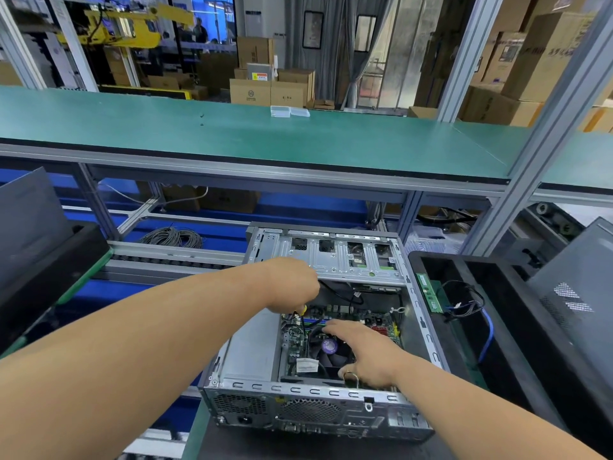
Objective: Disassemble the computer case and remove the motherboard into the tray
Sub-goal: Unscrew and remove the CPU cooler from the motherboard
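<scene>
Working stage: side panel is off the grey steel computer case (311,403) and its inside lies open; I judge the job roughly midway
Done so far: a green memory stick (430,293) and a bundle of black and blue loose cables (464,305) already lie in the black plastic tray (517,330) at 3 o'clock of the case
Left to do: the green motherboard (297,343) with its black round cooler fan (331,350) sits in the case floor, not yet lifted out
Left hand (292,283): fingers curled, gripping a yellow-handled screwdriver (302,309) pointing down at 11 o'clock of the fan
Right hand (361,350): fingers spread and fairly straight, resting on the fan, holding nothing
Motherboard place: inside the case, under both hands
</scene>
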